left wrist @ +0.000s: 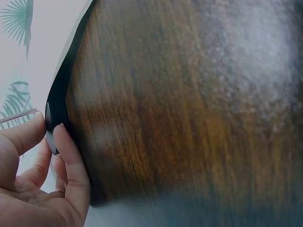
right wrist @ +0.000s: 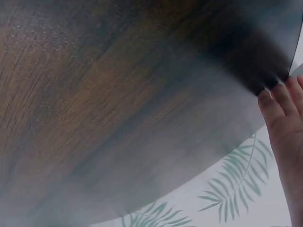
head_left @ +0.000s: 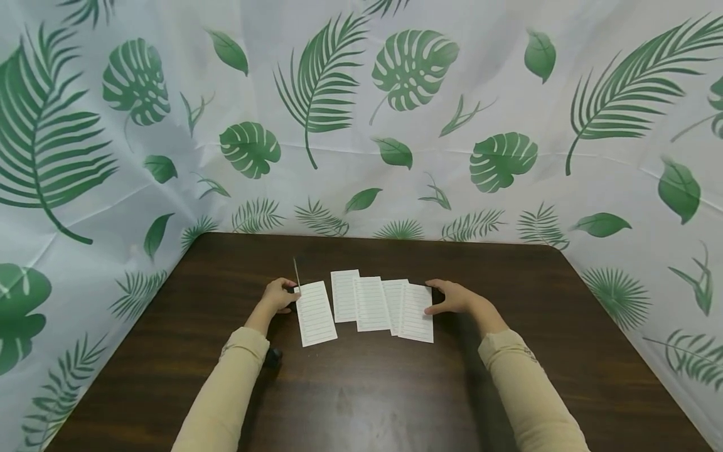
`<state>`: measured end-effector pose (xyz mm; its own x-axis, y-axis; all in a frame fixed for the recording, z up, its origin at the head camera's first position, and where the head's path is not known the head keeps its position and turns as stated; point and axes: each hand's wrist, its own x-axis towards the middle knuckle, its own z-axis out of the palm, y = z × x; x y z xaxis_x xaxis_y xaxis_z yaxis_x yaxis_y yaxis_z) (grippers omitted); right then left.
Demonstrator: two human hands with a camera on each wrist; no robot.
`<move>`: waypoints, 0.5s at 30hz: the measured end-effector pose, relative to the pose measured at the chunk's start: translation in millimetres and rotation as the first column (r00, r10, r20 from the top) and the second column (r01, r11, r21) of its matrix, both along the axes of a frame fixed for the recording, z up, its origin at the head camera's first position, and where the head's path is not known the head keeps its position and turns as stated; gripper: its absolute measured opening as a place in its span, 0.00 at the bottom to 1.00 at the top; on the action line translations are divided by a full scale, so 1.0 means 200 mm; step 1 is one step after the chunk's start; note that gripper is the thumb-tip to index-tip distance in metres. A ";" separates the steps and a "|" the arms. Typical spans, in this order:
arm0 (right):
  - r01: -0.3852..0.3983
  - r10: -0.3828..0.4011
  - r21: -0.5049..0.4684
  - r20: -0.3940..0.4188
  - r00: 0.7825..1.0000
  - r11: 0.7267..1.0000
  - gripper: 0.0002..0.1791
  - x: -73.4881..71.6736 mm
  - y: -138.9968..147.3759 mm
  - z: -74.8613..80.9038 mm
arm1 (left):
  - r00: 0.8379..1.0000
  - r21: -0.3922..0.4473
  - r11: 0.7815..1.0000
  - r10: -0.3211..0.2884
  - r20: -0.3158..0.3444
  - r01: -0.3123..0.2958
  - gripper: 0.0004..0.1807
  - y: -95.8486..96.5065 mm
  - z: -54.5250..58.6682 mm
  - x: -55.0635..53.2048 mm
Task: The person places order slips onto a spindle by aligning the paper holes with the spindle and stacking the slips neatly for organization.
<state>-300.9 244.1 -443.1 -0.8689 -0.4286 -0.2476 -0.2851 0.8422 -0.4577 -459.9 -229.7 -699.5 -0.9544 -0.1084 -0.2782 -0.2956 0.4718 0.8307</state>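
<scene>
My left hand (head_left: 279, 296) pinches the left edge of a white lined card (head_left: 316, 314), which lies tilted. In the left wrist view, the thumb (left wrist: 31, 135) is at that edge and the other fingers are curled below it. A thin, stick-like thing (head_left: 297, 273) rises from the thumb; its kind cannot be told. To the right, several more lined cards (head_left: 371, 304) lie in an overlapping row. My right hand (head_left: 456, 297) touches the edge of the rightmost card (head_left: 417, 314), thumb and fingers spread apart. The right wrist view shows its fingers (right wrist: 284, 101) fairly straight, tips at the tabletop.
The cards lie on a dark brown wooden table (head_left: 361, 389) with rounded far corners. A white cloth with green leaf prints (head_left: 339, 182) hangs behind the table and along both sides. A small black object (head_left: 273, 358) sits under the left wrist.
</scene>
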 end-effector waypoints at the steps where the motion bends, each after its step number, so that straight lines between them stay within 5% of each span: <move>1: 0.000 0.001 0.006 -0.011 1.000 1.000 0.45 0.01 0.00 0.00 | 1.000 -0.006 1.000 -0.001 0.002 0.001 0.22 -0.01 -0.05 -0.02; 4: 0.014 -0.013 0.022 -0.030 0.999 1.000 0.44 0.04 -0.01 -0.02 | 1.000 0.001 1.000 -0.004 0.010 0.004 0.24 -0.03 -0.14 -0.04; 7: 0.025 -0.023 0.045 -0.043 0.999 0.999 0.44 0.06 -0.02 -0.04 | 1.000 0.014 1.000 -0.023 0.017 0.023 0.25 -0.01 -0.12 0.00; 15: 0.035 -0.024 0.120 -0.097 0.995 0.992 0.48 0.03 -0.08 -0.02 | 1.000 -0.010 1.000 -0.008 -0.024 0.008 0.22 0.06 0.22 0.17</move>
<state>-294.2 228.1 -447.9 -0.9028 -0.3744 -0.2115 -0.2967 0.8984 -0.3239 -425.4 -217.3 -655.0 -0.9617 -0.1035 -0.2539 -0.2718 0.4823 0.8328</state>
